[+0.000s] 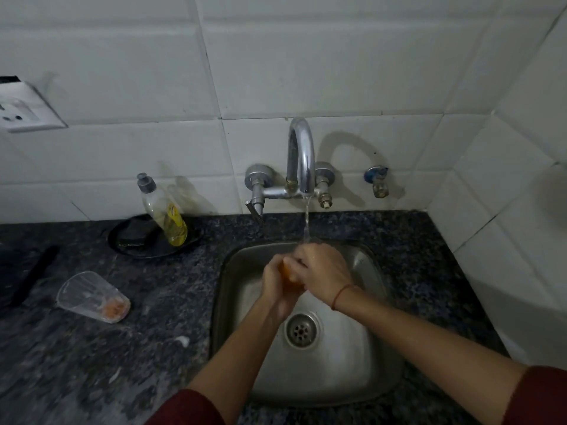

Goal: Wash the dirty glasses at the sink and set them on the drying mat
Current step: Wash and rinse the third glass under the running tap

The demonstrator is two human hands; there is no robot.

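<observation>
Fingers of left hand [275, 288] and right hand [325, 271] grip one orange object [288, 279]; one glass [92, 297] lies sideways.

The person wears dark red; the left sleeve [190, 409] and the right sleeve [543, 394] show only at the near edge, with the forearms bare beyond them. A thin red thread [340, 294] circles the wrist just behind the right hand [322, 271].
</observation>
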